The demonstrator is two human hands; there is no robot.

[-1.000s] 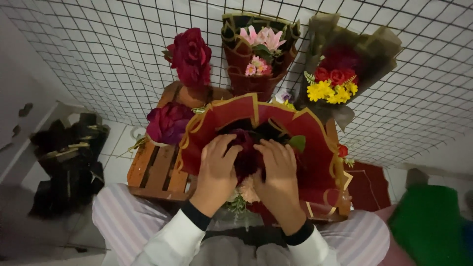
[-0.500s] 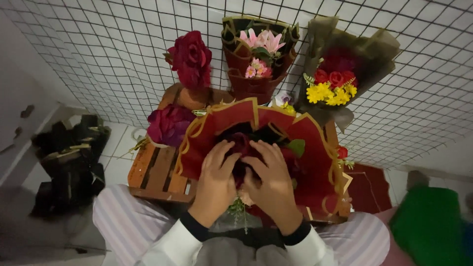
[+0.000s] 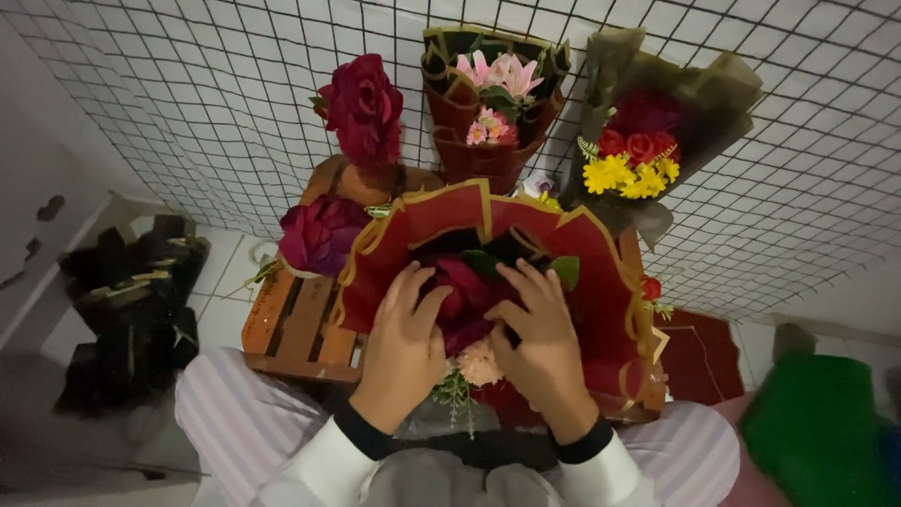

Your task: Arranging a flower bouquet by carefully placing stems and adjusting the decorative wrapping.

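Head view, looking down at 2 bare hands working in a bouquet (image 3: pixel 488 282) held over the person's lap. The bouquet is wrapped in red paper (image 3: pixel 601 291) with a gold edge, which stands open like a fan around the flowers. The left hand (image 3: pixel 405 352) rests on the left side of the flowers, fingers spread and lightly curled, fingertips touching a dark red rose (image 3: pixel 465 296). The right hand (image 3: pixel 540 343) lies on the right side, fingers bent over the same rose; whether either hand pinches a stem or petal cannot be told. A pale peach flower (image 3: pixel 481 364) shows between the 2 wrists, with a green sprig (image 3: pixel 455 390) beside it.

Behind the bouquet stands a wooden crate (image 3: pixel 296 324). A wire grid (image 3: pixel 188 103) covers the wall, with 3 items before it: a red rose (image 3: pixel 364 108), a brown-wrapped pink bouquet (image 3: pixel 493 103) and a dark-wrapped bouquet of red and yellow flowers (image 3: pixel 638 160). A purple-red rose (image 3: pixel 317 235) sits above the crate. Dark wrappers (image 3: pixel 131 300) lie at left.
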